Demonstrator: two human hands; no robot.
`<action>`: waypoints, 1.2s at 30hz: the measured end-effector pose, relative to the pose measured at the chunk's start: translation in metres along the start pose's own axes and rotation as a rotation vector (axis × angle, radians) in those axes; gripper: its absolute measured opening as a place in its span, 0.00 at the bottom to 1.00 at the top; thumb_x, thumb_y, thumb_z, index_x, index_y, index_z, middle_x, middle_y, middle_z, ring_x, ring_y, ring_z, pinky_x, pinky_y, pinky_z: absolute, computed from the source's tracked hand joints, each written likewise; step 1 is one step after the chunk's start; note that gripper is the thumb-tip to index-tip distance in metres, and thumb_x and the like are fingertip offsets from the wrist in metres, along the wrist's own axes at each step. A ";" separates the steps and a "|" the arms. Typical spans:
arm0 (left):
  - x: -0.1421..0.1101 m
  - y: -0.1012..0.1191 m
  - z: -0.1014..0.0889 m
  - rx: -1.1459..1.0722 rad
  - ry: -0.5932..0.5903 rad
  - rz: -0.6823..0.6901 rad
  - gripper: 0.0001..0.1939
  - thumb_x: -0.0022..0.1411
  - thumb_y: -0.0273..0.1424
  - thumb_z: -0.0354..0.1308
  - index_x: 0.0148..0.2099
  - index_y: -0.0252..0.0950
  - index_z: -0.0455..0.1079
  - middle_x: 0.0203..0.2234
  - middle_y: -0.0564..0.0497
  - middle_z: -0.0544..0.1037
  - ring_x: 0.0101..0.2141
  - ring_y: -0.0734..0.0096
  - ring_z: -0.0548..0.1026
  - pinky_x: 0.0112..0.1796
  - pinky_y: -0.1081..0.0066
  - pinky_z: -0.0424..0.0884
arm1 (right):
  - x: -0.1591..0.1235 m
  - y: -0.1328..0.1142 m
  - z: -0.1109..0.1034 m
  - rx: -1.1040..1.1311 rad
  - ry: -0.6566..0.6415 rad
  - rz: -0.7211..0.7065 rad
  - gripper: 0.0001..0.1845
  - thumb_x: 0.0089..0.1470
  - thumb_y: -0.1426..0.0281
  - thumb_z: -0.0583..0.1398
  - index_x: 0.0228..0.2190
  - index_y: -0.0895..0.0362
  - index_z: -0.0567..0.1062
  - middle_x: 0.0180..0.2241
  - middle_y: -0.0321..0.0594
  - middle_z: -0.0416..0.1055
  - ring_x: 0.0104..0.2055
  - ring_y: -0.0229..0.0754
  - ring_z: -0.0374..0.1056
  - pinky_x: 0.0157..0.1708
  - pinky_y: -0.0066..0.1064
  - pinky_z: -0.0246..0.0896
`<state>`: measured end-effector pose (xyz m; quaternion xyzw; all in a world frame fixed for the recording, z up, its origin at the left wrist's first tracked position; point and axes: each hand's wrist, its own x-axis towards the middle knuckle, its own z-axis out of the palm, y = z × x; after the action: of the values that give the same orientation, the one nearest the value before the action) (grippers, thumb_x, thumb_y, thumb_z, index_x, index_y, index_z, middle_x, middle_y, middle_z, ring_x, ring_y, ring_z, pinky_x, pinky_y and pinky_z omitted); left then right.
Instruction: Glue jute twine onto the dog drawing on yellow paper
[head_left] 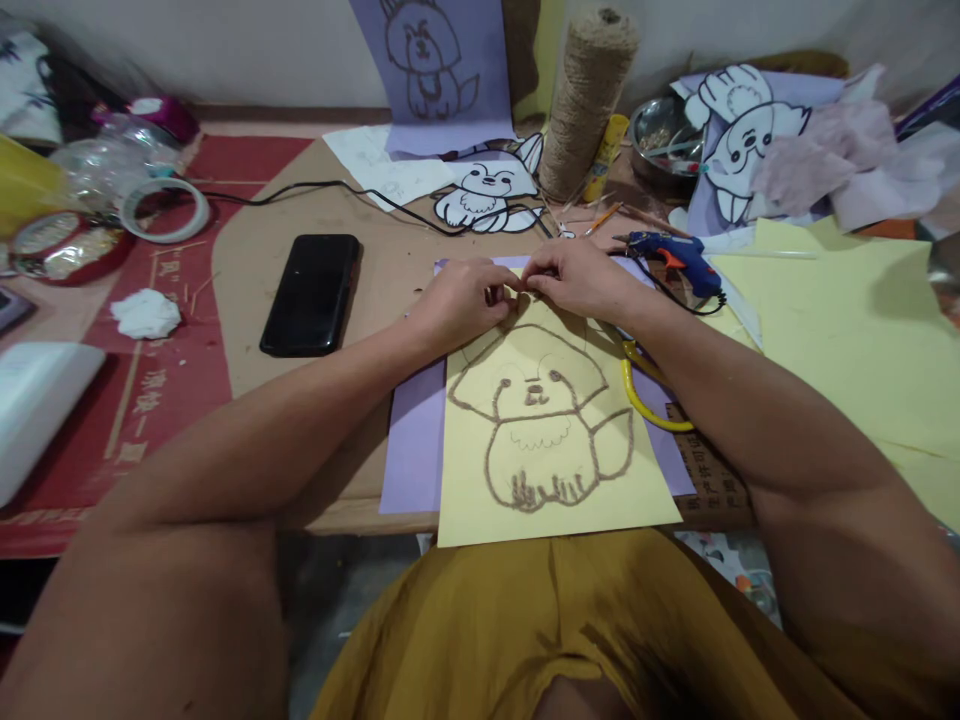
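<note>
A yellow sheet (555, 480) with a twine outline of a cartoon dog lies on a purple sheet (412, 440) at the near edge of the board. My left hand (461, 300) and my right hand (577, 278) meet at the top edge of the yellow sheet. Their fingertips are pinched together over the twine at the dog's head. What exactly sits between the fingers is too small to make out. A blue glue gun (675, 255) lies just right of my right hand.
A black phone (313, 293) lies to the left. A twine spool (585, 100), a glue stick (606, 155), a metal bowl (660, 140) and dog cut-outs (487, 195) stand at the back. Yellow scissors (649, 395) lie under my right forearm. A tape roll (166, 208) sits far left, loose yellow sheets (847, 320) to the right.
</note>
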<state>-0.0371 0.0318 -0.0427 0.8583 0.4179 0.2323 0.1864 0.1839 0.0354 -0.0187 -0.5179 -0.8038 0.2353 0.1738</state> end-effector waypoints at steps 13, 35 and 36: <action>0.002 -0.007 0.000 -0.021 -0.034 0.062 0.13 0.69 0.29 0.64 0.47 0.41 0.90 0.41 0.47 0.86 0.40 0.64 0.82 0.49 0.66 0.76 | -0.002 0.002 -0.002 -0.011 -0.010 -0.045 0.16 0.65 0.76 0.62 0.43 0.55 0.90 0.44 0.45 0.87 0.46 0.47 0.78 0.50 0.37 0.68; 0.002 -0.008 0.001 -0.003 -0.019 0.023 0.11 0.68 0.31 0.66 0.47 0.42 0.91 0.39 0.47 0.87 0.38 0.64 0.81 0.46 0.66 0.75 | 0.000 0.007 -0.005 0.002 -0.043 -0.041 0.17 0.61 0.78 0.62 0.41 0.55 0.91 0.42 0.43 0.87 0.46 0.46 0.79 0.50 0.36 0.70; 0.002 -0.008 0.001 -0.008 -0.021 0.023 0.11 0.68 0.31 0.66 0.47 0.42 0.91 0.39 0.47 0.87 0.39 0.63 0.81 0.47 0.66 0.76 | 0.000 0.008 -0.005 0.027 -0.020 -0.027 0.17 0.61 0.78 0.62 0.42 0.55 0.91 0.43 0.44 0.87 0.46 0.47 0.79 0.51 0.36 0.71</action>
<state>-0.0404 0.0378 -0.0467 0.8647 0.4051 0.2273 0.1914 0.1925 0.0395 -0.0189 -0.5023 -0.8091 0.2491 0.1759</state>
